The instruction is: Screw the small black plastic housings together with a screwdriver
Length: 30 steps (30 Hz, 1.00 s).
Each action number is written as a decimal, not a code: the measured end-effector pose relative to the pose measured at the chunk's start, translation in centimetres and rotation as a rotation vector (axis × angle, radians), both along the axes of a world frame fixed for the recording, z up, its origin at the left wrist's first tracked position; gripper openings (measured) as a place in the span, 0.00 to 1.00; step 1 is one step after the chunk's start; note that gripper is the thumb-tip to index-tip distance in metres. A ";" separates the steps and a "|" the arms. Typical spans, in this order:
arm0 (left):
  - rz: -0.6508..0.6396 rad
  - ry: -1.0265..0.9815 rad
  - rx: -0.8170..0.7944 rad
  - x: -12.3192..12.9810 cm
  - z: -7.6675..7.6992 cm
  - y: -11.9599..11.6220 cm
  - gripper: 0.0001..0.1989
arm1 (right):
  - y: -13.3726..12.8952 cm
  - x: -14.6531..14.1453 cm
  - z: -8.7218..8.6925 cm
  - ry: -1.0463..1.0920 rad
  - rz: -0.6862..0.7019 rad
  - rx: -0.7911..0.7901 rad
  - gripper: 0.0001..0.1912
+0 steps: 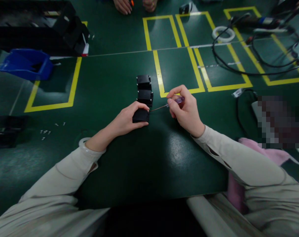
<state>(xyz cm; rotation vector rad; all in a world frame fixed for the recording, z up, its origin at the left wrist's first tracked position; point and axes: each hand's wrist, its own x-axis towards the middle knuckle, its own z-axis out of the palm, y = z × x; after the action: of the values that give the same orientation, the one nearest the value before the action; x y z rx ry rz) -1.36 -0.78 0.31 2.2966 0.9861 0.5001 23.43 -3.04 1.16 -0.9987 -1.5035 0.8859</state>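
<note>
Between the thumb and fingers of my left hand (126, 120) is a small black block-shaped part (140, 116), resting on the green table. My right hand (185, 107) grips a screwdriver (176, 101) by its purplish clear handle. The thin shaft points left, and its tip meets the right side of the black part near my left fingertips. Just beyond stand two similar black parts, a nearer one (145, 95) and a farther one (144, 80), in a row with small shiny screws at their corners.
Loose screws (45, 132) and dark parts (6, 135) lie at left. A blue bin (27, 64) stands before a black rack (40, 33). Yellow tape marks rectangles. At right are a tape roll (223, 34), cables (228, 67) and pink cloth (263, 149). Another person's hands (124, 6) show at the top.
</note>
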 end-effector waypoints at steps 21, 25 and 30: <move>-0.026 0.081 0.047 0.3 0.9 -0.3 0.23 | 0.3 -0.8 4.1 -0.476 0.040 0.079 0.06; -0.017 0.143 0.086 0.5 1.4 -0.4 0.24 | 1.0 -1.8 6.2 -0.713 0.095 0.090 0.01; -0.017 0.219 0.126 0.7 2.1 -0.4 0.26 | 1.7 -2.5 6.8 -0.779 0.118 0.067 0.08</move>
<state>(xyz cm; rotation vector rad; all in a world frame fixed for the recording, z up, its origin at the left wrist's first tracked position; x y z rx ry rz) -0.71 -1.17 2.45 2.5110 1.0639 0.3152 20.93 -1.33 7.96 -1.2941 -2.2419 0.5300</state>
